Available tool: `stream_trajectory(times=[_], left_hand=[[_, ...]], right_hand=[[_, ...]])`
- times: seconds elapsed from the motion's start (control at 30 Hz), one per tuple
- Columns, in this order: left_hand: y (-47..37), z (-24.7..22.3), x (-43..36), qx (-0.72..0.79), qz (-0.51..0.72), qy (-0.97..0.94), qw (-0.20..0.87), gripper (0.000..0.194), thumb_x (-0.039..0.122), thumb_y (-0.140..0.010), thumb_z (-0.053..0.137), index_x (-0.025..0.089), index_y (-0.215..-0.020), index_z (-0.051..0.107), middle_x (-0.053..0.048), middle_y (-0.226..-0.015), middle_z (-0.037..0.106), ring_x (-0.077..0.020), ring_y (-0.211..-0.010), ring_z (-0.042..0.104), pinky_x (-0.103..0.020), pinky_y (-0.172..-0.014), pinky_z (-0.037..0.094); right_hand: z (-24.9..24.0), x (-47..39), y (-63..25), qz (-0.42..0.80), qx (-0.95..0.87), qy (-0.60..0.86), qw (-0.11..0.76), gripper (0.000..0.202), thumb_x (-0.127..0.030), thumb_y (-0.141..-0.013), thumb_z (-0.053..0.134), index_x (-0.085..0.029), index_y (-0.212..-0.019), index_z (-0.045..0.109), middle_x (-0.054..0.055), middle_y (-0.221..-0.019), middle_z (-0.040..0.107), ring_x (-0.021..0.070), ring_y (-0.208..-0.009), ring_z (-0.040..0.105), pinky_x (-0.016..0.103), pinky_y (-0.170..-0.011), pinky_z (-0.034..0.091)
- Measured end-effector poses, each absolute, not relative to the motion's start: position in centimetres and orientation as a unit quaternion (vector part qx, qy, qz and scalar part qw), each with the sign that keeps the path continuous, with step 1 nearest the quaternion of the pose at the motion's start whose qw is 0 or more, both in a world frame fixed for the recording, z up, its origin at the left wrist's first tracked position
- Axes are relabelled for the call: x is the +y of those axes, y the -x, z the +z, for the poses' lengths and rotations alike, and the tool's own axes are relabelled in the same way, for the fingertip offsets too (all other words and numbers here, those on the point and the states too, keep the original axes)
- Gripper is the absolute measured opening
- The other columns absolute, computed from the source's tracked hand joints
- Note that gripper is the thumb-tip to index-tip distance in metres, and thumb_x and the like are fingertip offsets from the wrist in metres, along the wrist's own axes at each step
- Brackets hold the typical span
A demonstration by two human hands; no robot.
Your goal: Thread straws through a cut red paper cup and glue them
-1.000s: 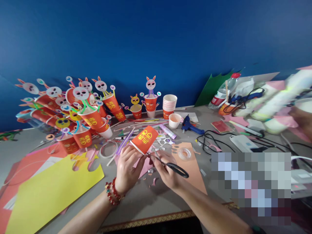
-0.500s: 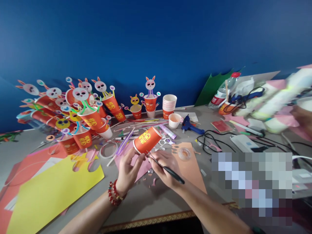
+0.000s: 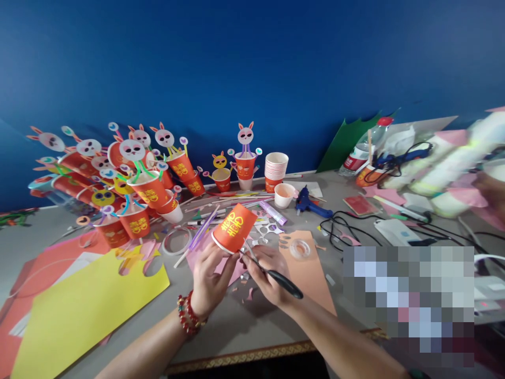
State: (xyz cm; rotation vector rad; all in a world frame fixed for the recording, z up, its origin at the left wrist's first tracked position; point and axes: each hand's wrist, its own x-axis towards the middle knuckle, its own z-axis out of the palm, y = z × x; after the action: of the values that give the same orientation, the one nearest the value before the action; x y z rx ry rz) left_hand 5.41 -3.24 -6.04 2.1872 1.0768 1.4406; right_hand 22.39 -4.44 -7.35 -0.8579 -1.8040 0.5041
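Observation:
A red paper cup with yellow characters is tilted in front of me, its white rim toward the lower left. My left hand grips it by the rim. In my right hand is a thin metal tool with a black handle. The tool's tip lies close to the cup's lower right side; whether it touches cannot be told. The fingertips of both hands almost meet below the cup.
Red cups with rabbit faces crowd the back left. A cup stack, a white cup and a blue glue gun stand behind. Yellow paper lies left, orange paper right; black cables run further right.
The cup has turned in my left hand and now stands more upright, a little lower and to the left. The tool's tip has slid slightly right and up, away from the rim.

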Motion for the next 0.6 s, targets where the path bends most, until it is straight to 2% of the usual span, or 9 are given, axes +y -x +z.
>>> stream_trajectory(times=[0.13, 0.23, 0.33, 0.4, 0.6], left_hand=[[-5.4, -6.2, -3.4, 0.384, 0.505, -0.749, 0.190, 0.007, 0.013, -0.087, 0.065, 0.018, -0.083, 0.068, -0.004, -0.082, 0.073, -0.0171, -0.077, 0.067, -0.027, -0.072, 0.052], [-5.3, -6.5, -3.3, 0.393, 0.503, -0.720, 0.271, 0.006, 0.019, -0.088, 0.065, 0.019, -0.089, 0.070, -0.006, -0.089, 0.075, -0.0201, -0.083, 0.069, -0.031, -0.078, 0.053], [-5.5, -6.8, -3.4, 0.394, 0.523, -0.636, 0.409, 0.021, 0.028, -0.091, 0.064, 0.017, -0.108, 0.069, -0.010, -0.104, 0.076, -0.0238, -0.094, 0.070, -0.034, -0.084, 0.055], [-5.6, -6.8, -3.4, 0.390, 0.546, -0.568, 0.476, 0.029, 0.033, -0.091, 0.064, 0.016, -0.113, 0.067, -0.011, -0.106, 0.076, -0.0235, -0.094, 0.071, -0.033, -0.083, 0.055], [-6.1, -5.7, -3.2, 0.386, 0.558, -0.519, 0.519, 0.020, 0.035, -0.086, 0.070, 0.014, -0.085, 0.071, -0.004, -0.073, 0.072, -0.0158, -0.068, 0.066, -0.027, -0.068, 0.056]], right_hand=[[-7.4, -4.3, -22.5, 0.159, -0.761, 0.353, 0.520, 0.028, -0.017, -0.099, 0.045, -0.022, -0.073, 0.055, 0.002, -0.063, 0.061, 0.0175, -0.060, 0.057, 0.030, -0.059, 0.045], [-7.3, -4.1, -22.5, 0.137, -0.774, 0.335, 0.519, 0.029, -0.013, -0.097, 0.047, -0.022, -0.070, 0.052, 0.001, -0.061, 0.060, 0.0164, -0.058, 0.056, 0.029, -0.059, 0.045], [-7.1, -3.9, -22.6, 0.126, -0.781, 0.324, 0.519, 0.025, -0.013, -0.096, 0.051, -0.022, -0.073, 0.054, 0.001, -0.063, 0.061, 0.0161, -0.059, 0.057, 0.028, -0.059, 0.046], [-7.0, -3.9, -22.6, 0.122, -0.781, 0.331, 0.515, 0.024, -0.014, -0.096, 0.052, -0.022, -0.074, 0.056, 0.001, -0.063, 0.063, 0.0160, -0.059, 0.058, 0.028, -0.059, 0.046], [-7.2, -3.9, -22.7, 0.129, -0.783, 0.328, 0.512, 0.028, -0.014, -0.097, 0.049, -0.023, -0.071, 0.055, 0.001, -0.062, 0.063, 0.0158, -0.057, 0.058, 0.029, -0.059, 0.048]])
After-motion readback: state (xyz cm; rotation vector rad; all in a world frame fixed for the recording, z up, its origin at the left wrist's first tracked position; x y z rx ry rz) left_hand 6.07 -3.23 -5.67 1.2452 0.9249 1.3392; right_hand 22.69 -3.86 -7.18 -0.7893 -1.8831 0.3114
